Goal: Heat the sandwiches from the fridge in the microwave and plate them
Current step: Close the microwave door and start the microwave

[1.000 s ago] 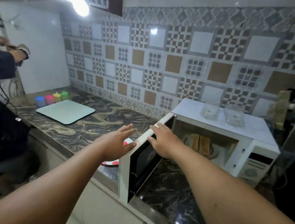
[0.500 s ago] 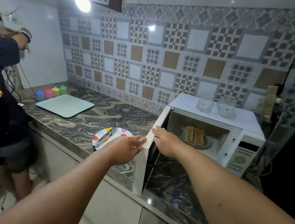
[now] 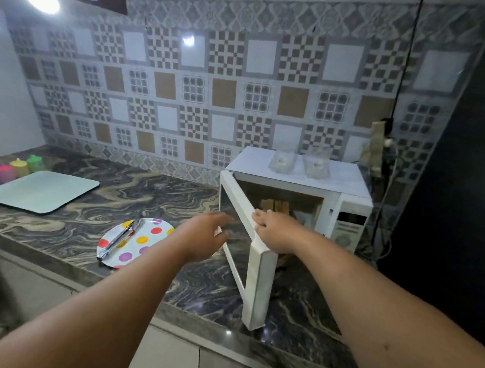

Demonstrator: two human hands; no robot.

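One view only, the head camera, so everything gets read off that. Right of centre, the white microwave (image 3: pixel 348 206) is seen with its door (image 3: pixel 255 261) swung out toward the camera, and the sandwiches (image 3: pixel 274 205) are sat upright inside the cavity, partly hidden behind the door's top edge. The right hand (image 3: pixel 275 230) is curled over that top edge and grips it; the left hand (image 3: pixel 204 236) is held flat with fingers straight at the door's outer face, but whether it's actually touching can't be told, it's a bit blurred. Biggest risk, honestly: if the door gets shoved shut now, the fingers wrapped over the edge could get pinched against the frame, and a hard slam might shake the two clear containers (image 3: pixel 299 162) parked on the microwave's top. Whether the sandwiches have been heated yet can't be judged from this. Just left of the door, low centre of the frame, a polka-dot plate (image 3: pixel 145 240) is laid on the marbled counter (image 3: pixel 152 193) with metal tongs (image 3: pixel 116 241) across it, so the open door stands between cavity and plate. At the left, a pale cutting board (image 3: pixel 41 191) and a row of coloured cups (image 3: pixel 8 170) are set well apart from all this. Cables and a plug (image 3: pixel 378 145) are hung by the wall at the right.
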